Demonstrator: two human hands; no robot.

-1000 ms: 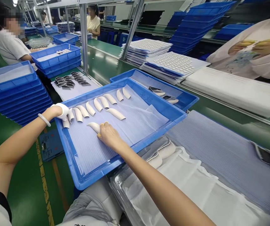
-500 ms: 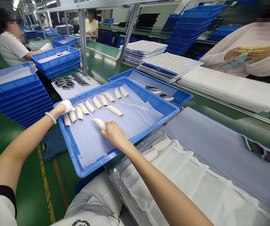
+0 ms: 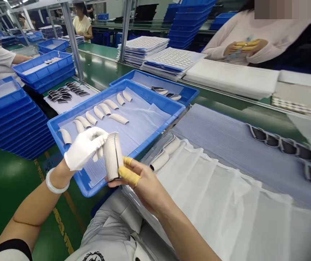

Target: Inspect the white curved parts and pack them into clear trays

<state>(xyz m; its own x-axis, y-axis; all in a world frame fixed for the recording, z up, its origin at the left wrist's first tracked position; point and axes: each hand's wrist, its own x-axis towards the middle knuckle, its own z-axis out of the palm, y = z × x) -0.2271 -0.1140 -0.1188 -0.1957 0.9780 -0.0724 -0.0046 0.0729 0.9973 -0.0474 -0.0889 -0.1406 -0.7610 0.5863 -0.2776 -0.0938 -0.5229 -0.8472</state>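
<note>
Both hands are at a cream, ribbed, curved piece (image 3: 112, 156) held upright above the near edge of a blue tray (image 3: 87, 190). A dark line runs down its length; whether it is one piece or two side by side I cannot tell. My left hand (image 3: 86, 148), in a white glove, pinches its top with finger and thumb. Around its lower end close the fingers of my right hand (image 3: 141, 179), with yellow covers on the fingertips. Similar cream pieces lie in a loose row in the tray on a thin white sheet, with a single piece (image 3: 118, 118) in front.
A stack of blue trays (image 3: 11, 119) stands at left. Black pieces (image 3: 60, 95) lie behind my tray, beside another blue tray (image 3: 189, 95). White cloth (image 3: 212, 195) and dark pieces with pale rims (image 3: 288, 146) lie at right. Co-workers sit across the bench and at left.
My left hand has left the row at the tray's left corner and come to the held piece. My right hand has raised its piece toward me and turned it upright.
</note>
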